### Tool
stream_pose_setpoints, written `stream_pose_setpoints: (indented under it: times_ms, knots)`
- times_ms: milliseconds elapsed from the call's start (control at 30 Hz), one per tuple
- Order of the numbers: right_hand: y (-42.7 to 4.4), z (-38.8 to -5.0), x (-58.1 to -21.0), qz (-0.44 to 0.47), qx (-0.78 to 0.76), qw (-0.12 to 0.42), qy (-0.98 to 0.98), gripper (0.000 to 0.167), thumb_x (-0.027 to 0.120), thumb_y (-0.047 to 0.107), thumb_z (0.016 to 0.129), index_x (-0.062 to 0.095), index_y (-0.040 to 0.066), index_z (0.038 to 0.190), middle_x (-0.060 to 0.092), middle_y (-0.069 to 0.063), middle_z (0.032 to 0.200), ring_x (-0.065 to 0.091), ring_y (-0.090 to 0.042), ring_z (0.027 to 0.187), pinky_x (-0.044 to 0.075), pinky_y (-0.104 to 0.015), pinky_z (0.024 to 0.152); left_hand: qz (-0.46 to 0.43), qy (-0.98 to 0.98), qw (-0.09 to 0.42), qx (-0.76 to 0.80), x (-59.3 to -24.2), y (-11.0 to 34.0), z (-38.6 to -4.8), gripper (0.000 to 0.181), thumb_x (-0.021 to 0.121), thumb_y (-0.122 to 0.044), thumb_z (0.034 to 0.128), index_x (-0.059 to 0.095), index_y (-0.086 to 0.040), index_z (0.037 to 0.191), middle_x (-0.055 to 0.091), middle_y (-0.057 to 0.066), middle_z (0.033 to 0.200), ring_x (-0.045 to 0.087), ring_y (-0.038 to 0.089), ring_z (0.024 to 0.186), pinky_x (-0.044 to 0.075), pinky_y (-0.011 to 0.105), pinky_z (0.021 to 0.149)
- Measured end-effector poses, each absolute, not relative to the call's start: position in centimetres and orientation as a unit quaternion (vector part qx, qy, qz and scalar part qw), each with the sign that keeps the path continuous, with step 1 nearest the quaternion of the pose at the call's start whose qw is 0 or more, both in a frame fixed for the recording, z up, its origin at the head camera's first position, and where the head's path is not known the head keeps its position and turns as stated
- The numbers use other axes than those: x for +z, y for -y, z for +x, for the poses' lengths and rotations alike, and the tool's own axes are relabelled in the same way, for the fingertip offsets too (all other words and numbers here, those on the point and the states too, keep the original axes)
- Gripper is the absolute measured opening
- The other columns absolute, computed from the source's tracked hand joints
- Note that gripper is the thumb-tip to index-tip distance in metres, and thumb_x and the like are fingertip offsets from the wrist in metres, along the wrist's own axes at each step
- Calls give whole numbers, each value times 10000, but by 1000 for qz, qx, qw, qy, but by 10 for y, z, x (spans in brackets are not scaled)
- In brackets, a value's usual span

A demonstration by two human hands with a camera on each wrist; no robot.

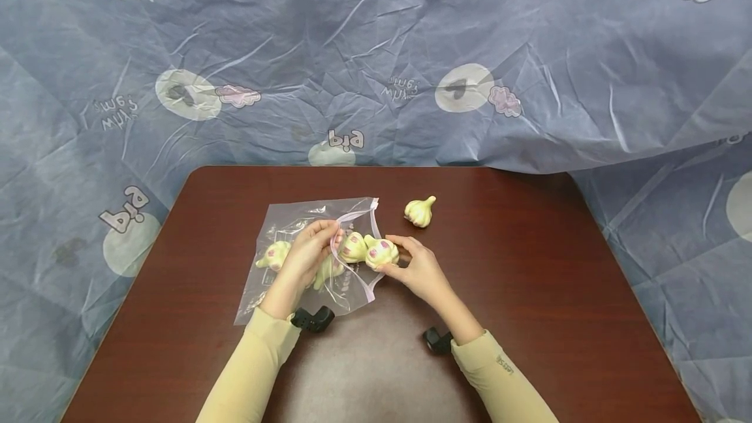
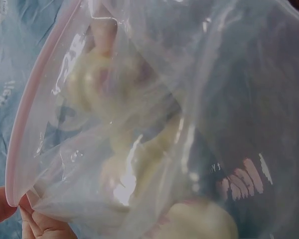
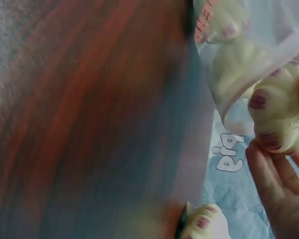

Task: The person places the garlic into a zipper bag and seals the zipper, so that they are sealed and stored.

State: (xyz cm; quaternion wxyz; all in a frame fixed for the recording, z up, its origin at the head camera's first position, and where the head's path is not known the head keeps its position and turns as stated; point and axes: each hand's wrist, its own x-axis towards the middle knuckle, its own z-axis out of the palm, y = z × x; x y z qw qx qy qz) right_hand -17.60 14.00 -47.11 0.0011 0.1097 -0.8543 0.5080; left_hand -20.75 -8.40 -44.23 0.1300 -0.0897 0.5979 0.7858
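A clear zip bag (image 1: 276,220) with a pink-white rim lies on the table, several garlic bulbs (image 1: 276,255) inside it. My left hand (image 1: 308,250) pinches the bag's rim, which the left wrist view shows between thumb and fingers (image 2: 45,224). At the bag's mouth, my right hand (image 1: 420,269) grips a pale garlic bulb (image 1: 382,253) with purple marks. In the right wrist view the thumb and fingers are round this bulb (image 3: 276,112). Another bulb (image 1: 354,248) sits just left of it, at the mouth.
One loose garlic bulb (image 1: 420,212) lies on the brown table (image 1: 517,279), behind and right of the bag. A blue-grey printed cloth (image 1: 376,51) hangs behind the table and at its sides.
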Motion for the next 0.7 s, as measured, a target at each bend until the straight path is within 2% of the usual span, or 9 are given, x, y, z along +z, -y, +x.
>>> stream_pose_setpoints:
  times_ms: [200,367,700]
  knots:
    - [-129,-175,-478,99,489,-4,867,583,862,137,745,627,63,1273,655,-118,1157,698,-290,966,587,-411,854,-85,-598,131,786,-442,83,-206,101,516,-65,1008,528,25,1051,616,-50,808,573,37,716,489,124,647]
    - [-117,-176,-480,125,469,-18,874,590,863,165,749,629,40,1276,662,-120,1142,709,-266,941,599,-390,810,-78,-593,135,790,-442,81,-206,83,502,-51,1009,516,25,1040,608,-46,802,568,42,708,481,126,641]
    - [-102,-185,-485,175,465,-55,866,542,791,76,807,596,-31,1302,641,-193,1270,688,-284,1063,577,-342,897,-72,-592,139,790,-442,79,-206,140,503,-55,1009,504,63,1085,609,-43,804,574,41,711,492,123,653]
